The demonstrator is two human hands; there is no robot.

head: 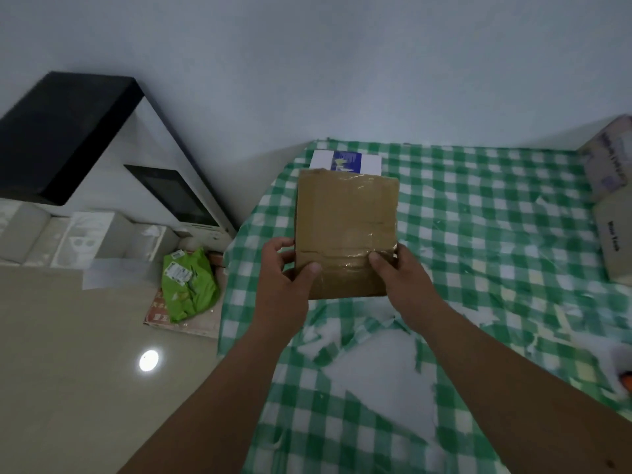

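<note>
Flat brown cardboard parcel [347,230] – clear tape is glinting across its near end and its far rt corner. It is being held over the left part of the green-checked cloth [478,217], near the cloth's left edge, broad face up toward the cam. Cannot tell whether its far end is touching the cloth.

L hand [284,278] is gripping the parcel's near-left corner: thumb is pressing on the top face, fingers are curling round the left edge. R hand [400,278] is gripping the near-right corner: thumb is lying on the tape strip, fingers are wrapping under the rt edge. Both hands are closed on the parcel, both forearms are reaching in over the cloth's near side.

White box w/ blue print [345,160] is lying at the cloth's far edge, partly hidden behind the parcel. The cloth is showing torn patches, white underneath, esp. toward its near side. Two stacked cartons [612,241] are sitting at the cloth's far-right corner – print too blurred to read.

Green plastic bag [188,285] w/ white labels is lying on the floor just off the cloth's left edge. White appliance w/ dark top [102,148] is standing well left of the cloth, against the wall.
</note>
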